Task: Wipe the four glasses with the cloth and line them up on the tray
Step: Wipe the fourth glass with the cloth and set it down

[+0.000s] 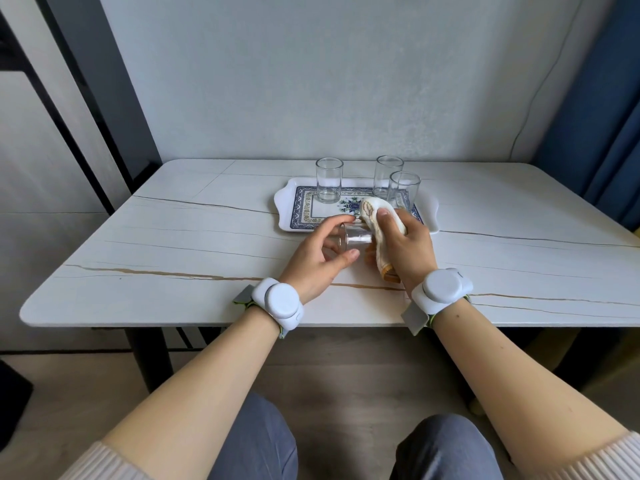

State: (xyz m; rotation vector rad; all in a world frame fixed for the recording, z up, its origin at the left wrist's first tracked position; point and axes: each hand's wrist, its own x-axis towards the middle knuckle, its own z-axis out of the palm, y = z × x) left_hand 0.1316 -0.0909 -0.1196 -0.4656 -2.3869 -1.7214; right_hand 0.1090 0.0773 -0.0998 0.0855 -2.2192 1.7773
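Observation:
My left hand (pixel 320 259) holds a clear glass (pixel 355 237) tipped on its side just above the table, in front of the tray. My right hand (pixel 407 249) grips a cream and tan cloth (pixel 375 220) pressed against the glass's right end. The white tray (pixel 285 216) with a blue patterned border lies behind my hands. Three more clear glasses stand upright there: one (pixel 329 180) on the tray's left part, one (pixel 388 176) at the back right, one (pixel 403 190) just in front of it.
The white marble-look table (pixel 173 258) runs up to a grey wall. A blue curtain (pixel 595 109) hangs at the right. My knees show below the table's front edge.

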